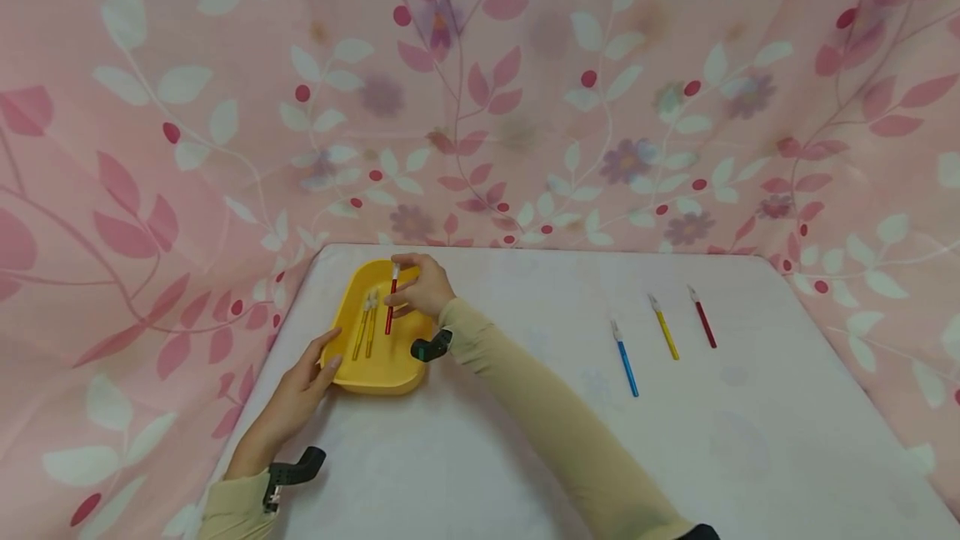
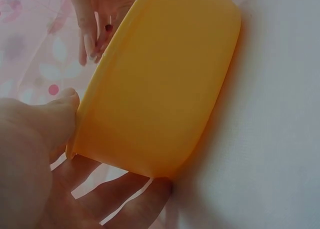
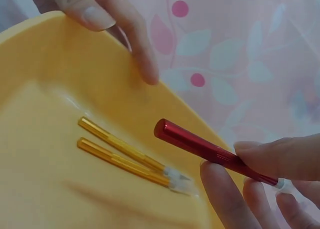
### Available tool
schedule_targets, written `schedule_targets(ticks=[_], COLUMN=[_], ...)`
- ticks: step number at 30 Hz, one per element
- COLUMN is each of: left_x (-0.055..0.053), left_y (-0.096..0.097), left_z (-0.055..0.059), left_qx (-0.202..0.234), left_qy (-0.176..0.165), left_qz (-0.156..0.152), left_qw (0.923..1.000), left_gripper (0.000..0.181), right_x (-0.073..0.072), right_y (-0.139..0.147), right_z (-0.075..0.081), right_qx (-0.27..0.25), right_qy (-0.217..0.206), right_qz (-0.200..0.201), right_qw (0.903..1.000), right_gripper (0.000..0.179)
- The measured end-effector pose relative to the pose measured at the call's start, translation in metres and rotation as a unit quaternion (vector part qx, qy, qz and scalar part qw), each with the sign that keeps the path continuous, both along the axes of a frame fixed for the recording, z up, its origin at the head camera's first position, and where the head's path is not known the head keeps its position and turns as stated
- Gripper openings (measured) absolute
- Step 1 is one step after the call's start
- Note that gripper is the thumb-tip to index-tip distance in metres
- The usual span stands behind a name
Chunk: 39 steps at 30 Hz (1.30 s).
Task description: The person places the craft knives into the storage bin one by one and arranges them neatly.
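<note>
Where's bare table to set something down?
Free: white tabletop between the right hand and blue craft knife, beyond the right sleeve; also right of that sleeve, nearer than that knife. Crowded: yellow tray, holding two yellow knives, left hand gripping its rim, right hand over it.

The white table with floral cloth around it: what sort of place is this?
Probably a makeshift filming corner, though I can't be sure: pink floral cloth hangs behind and at both sides of the white table, and black devices are worn at both wrists.
</note>
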<state>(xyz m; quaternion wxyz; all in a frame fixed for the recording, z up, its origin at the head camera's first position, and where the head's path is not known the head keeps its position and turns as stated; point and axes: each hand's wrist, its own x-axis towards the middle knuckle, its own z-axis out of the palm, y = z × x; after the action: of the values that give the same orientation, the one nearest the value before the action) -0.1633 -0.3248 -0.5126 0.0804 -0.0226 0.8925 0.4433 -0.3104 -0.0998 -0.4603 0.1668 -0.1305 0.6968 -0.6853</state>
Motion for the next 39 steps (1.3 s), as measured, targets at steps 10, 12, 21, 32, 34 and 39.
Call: schedule_targets(ticks=[10, 12, 21, 32, 34, 39], left_x=[-0.001, -0.001, -0.001, -0.001, -0.001, 0.000], left_y=[-0.001, -0.001, -0.003, -0.002, -0.001, 0.000], left_z=[-0.002, -0.002, -0.002, -0.001, -0.001, -0.001], left_qx=[-0.002, -0.002, -0.003, 0.001, 0.002, 0.005], left_qy=[-0.001, 0.000, -0.004, -0.004, -0.004, 0.000], left_qz=[0.004, 0.002, 0.002, -0.001, -0.001, 0.000], left_qw=[1.0000, 1.0000, 1.0000, 1.0000, 1.0000, 1.0000], left_gripper=[0.066, 0.066, 0.066, 0.066, 0.066, 0.065], right_x=[-0.003, -0.003, -0.001, -0.009, -0.012, -0.016], right_y=[-0.022, -0.024, -0.037, -0.048, -0.049, -0.051], right_z=[-0.014, -0.015, -0.017, -0.034, -0.037, -0.041], right_qx=[0.044, 0.056, 0.088, 0.138, 0.151, 0.182], right_qy=[-0.009, -0.012, -0.018, -0.036, -0.040, -0.027], right_qz=[-0.028, -0.033, -0.036, -0.036, -0.037, -0.039], right_qw=[0.9986, 0.9978, 0.9953, 0.9891, 0.9870, 0.9821], right_gripper=[0.074, 0.073, 0.071, 0.072, 0.073, 0.074])
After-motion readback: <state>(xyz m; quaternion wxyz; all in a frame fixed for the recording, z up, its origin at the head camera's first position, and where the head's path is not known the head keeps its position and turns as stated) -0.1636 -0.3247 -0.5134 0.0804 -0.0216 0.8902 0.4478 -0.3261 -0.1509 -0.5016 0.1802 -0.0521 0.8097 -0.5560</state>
